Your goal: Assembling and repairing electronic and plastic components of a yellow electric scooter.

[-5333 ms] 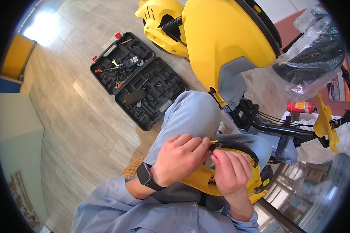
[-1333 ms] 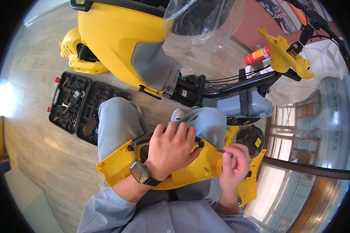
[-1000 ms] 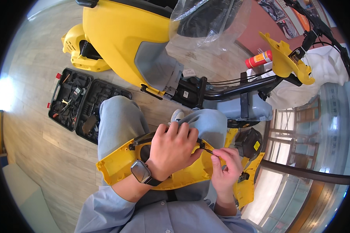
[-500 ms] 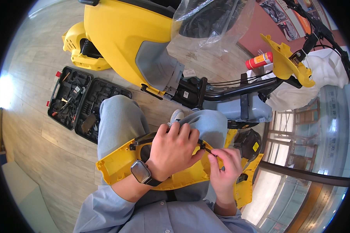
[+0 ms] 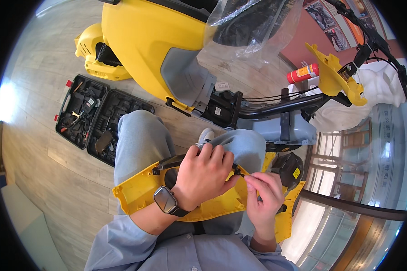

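Across my lap lies a curved yellow plastic panel (image 5: pixel 138 190), its ribbed inner side facing up. A black curved strip (image 5: pixel 172 161) runs along its far edge, with small black fittings near both ends. My left hand (image 5: pixel 202 170), a watch on its wrist, is wrapped over the strip and the panel's far edge, covering their middle. At the right end, my right hand (image 5: pixel 264 195) pinches a small dark piece (image 5: pixel 243 175) beside the black fitting. The fingertips hide most of that piece, so its kind cannot be made out.
Ahead stands a partly stripped yellow scooter (image 5: pixel 153 40) with a bare black frame. An opened toolbox (image 5: pixel 97 122) lies on the floor at left. More yellow panels (image 5: pixel 283 226) and a black lamp-like unit (image 5: pixel 288 169) sit at my right, near a glass-topped table (image 5: pixel 348 205). A red extinguisher (image 5: pixel 303 73) is farther back.
My right fingertips have moved slightly up and closer to the fitting, and less of the dark piece shows. The left hand keeps its hold; the whole view has shifted slightly.
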A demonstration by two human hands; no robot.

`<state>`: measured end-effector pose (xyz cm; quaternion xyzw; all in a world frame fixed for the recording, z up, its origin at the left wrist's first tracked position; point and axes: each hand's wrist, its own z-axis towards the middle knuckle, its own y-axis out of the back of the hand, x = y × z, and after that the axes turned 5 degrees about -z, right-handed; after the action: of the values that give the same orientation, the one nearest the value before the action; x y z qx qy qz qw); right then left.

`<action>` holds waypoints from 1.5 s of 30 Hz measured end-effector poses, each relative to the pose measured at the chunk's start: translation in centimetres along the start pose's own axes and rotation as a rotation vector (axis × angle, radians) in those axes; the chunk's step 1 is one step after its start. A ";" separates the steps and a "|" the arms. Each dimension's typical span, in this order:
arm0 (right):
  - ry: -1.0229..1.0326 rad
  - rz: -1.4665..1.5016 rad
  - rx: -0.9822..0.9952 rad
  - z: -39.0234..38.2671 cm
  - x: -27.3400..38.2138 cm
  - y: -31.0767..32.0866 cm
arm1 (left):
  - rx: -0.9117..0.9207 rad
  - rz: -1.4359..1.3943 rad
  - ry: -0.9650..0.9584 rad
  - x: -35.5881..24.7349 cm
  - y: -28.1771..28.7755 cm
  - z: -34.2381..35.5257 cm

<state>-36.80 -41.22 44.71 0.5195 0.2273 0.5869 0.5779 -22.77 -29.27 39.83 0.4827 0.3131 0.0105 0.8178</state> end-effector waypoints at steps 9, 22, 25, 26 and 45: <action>0.028 -0.070 0.014 0.1 0.3 0.0 | 0.007 0.003 0.002 0.0 0.0 0.0; 0.089 -0.318 0.115 0.6 -1.0 -0.9 | 0.037 0.052 -0.014 0.0 0.0 -0.2; 0.115 -0.308 0.111 0.6 -1.2 -1.2 | 0.053 0.060 -0.009 0.1 -0.2 -0.2; 0.124 -0.310 0.110 0.6 -1.2 -1.2 | 0.046 0.061 -0.009 0.1 -0.2 -0.3; 0.053 -0.287 0.053 0.7 -1.5 -1.8 | 0.068 0.149 -0.048 0.4 -0.2 -0.3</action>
<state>-35.73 -42.38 42.87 0.4811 0.3299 0.5057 0.6356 -22.69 -28.98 39.37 0.5324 0.2566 0.0492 0.8051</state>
